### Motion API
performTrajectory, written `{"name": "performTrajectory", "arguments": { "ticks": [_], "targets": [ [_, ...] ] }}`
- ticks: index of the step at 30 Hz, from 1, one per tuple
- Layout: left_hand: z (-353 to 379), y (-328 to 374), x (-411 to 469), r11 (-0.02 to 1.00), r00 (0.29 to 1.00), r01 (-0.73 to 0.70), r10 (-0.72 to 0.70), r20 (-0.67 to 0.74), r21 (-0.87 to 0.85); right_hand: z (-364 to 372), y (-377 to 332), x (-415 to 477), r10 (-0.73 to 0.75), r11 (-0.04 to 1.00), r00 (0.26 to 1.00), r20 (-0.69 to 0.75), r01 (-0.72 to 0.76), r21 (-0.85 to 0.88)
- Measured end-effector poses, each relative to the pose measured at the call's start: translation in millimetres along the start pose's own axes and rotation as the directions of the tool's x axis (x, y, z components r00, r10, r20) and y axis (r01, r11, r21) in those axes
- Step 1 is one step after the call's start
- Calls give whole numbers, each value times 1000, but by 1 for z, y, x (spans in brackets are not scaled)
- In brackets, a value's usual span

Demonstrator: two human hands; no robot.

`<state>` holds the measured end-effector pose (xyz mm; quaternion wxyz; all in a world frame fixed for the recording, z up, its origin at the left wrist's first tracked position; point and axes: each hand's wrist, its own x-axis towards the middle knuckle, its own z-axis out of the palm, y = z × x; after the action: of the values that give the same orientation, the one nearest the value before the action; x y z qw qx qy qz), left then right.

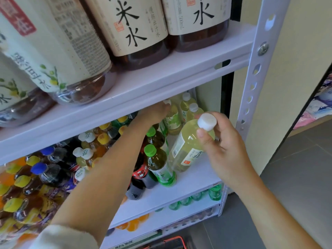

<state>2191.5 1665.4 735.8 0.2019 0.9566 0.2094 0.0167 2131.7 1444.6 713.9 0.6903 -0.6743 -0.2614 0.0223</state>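
My right hand (222, 146) grips a pale yellow-green drink bottle (188, 150) by its neck, just under the white cap, and the bottle tilts above the middle shelf (194, 178). My left hand (154, 113) reaches deep under the upper shelf and its fingers rest on the top of another pale green bottle (172, 119) with a white cap. Whether those fingers curl round that bottle is hidden by the shelf edge and the hand's back. Two more matching bottles (188, 105) stand behind it.
Green-capped tea bottles (158, 162) and dark cola bottles (142, 177) stand left of the held bottle. Many yellow-, blue- and white-capped bottles (41, 177) fill the shelf's left. Large brown-drink bottles (140, 33) sit on the upper shelf. A white upright post (255, 69) bounds the right.
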Motion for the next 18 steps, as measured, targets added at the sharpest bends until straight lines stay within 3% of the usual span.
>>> {"name": "performTrajectory", "arguments": {
  "ticks": [1,3,5,7,10,13,16,18],
  "targets": [
    [-2,1,-16,967,997,-74,76,0,-244,-3,-4,2,-14,999,999,29,12,46],
    [-7,-2,-63,778,980,-125,194,46,-616,-6,-12,8,-22,986,996,81,8,168],
    [-12,-8,-105,619,948,59,211,239,-783,-6,-19,14,-3,942,992,128,-40,332],
    [-11,-18,-133,582,888,195,237,394,-789,-3,-24,17,17,884,982,189,-104,456],
    [-7,-22,-153,479,867,210,311,389,-852,9,-26,16,65,861,975,213,-163,482],
    [1,-18,-169,374,924,202,233,303,-905,19,-29,9,60,953,985,160,-104,284],
    [11,-12,-183,355,970,144,134,203,-924,15,-29,-1,-27,997,981,194,13,70],
    [15,-7,-189,345,988,130,35,150,-930,9,-23,-16,32,999,975,219,-32,-6]
  ]
}}
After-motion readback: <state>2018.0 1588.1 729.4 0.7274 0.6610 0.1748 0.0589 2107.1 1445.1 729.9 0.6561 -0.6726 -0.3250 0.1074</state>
